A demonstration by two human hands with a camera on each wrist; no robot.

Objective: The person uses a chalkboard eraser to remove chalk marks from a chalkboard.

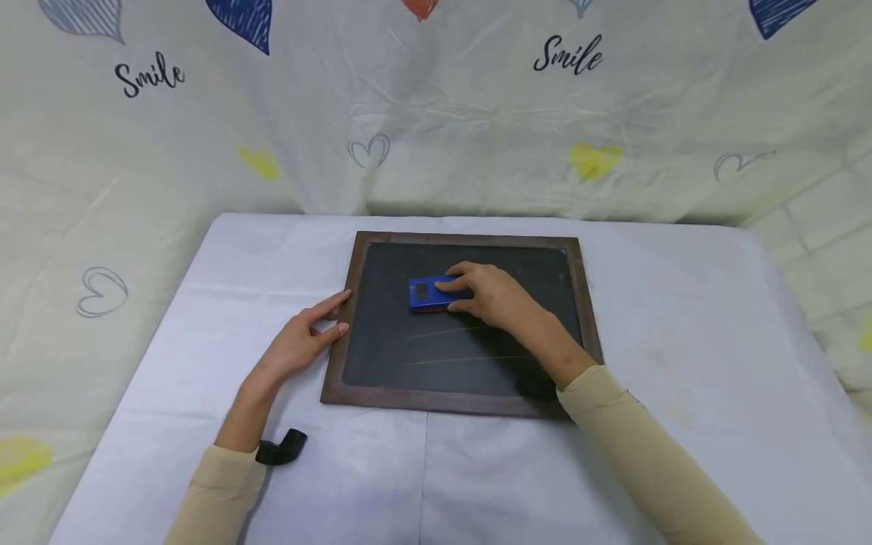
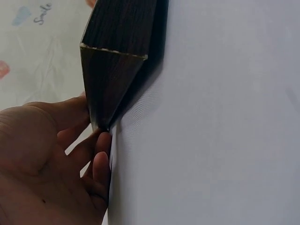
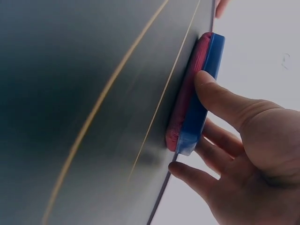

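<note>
A blackboard (image 1: 381,363) in a dark brown wooden frame lies on the table. My right hand (image 1: 500,297) grips a blue blackboard eraser (image 1: 425,294) by its right end, above two thin yellowish chalk lines (image 1: 466,359). In the right wrist view, the eraser's pinkish-red felt pad (image 3: 187,96) faces the board, and the thumb lies along its blue back. At the board's left side, my left hand (image 1: 296,348) rests its thumb and forefinger on the frame (image 1: 338,356). The left wrist view has other fingers (image 2: 101,166) bent low beside the frame's corner (image 2: 112,75).
White cloth covers the table (image 1: 681,318) on all sides of the board. Behind it hangs a pale curtain (image 1: 463,136) printed with hearts and "Smile". A black strap end (image 1: 281,448) juts from the left wrist, over the table.
</note>
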